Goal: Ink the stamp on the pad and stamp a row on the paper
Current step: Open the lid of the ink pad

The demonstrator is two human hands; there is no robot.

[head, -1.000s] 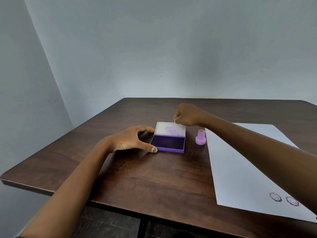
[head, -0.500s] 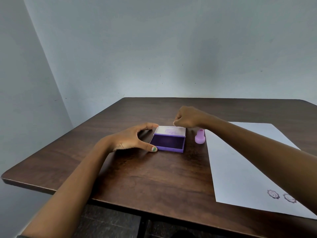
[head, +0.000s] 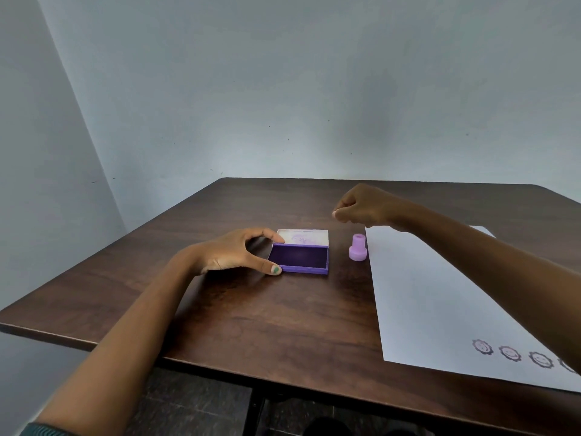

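Note:
An open purple ink pad [head: 298, 259] lies on the dark wooden table [head: 267, 322], its whitish lid [head: 303, 237] folded back flat behind it. My left hand [head: 229, 251] pinches the pad's left edge between thumb and forefinger. A lilac stamp [head: 357, 247] stands upright just right of the pad, beside the left edge of the white paper [head: 440, 303]. My right hand [head: 364, 204] hovers curled into a loose fist behind and above the stamp, touching nothing. A row of round stamped faces [head: 509, 352] runs along the paper's near edge; my right forearm cuts off its right end.
Pale walls meet at a corner behind the table's far left. The table's near edge [head: 220, 368] runs across the lower view, with dark floor and a table leg [head: 254, 410] beneath it.
The lid has swung from raised to flat behind the pad. My right hand has let go of it and moved up and to the right. My left hand stays on the pad.

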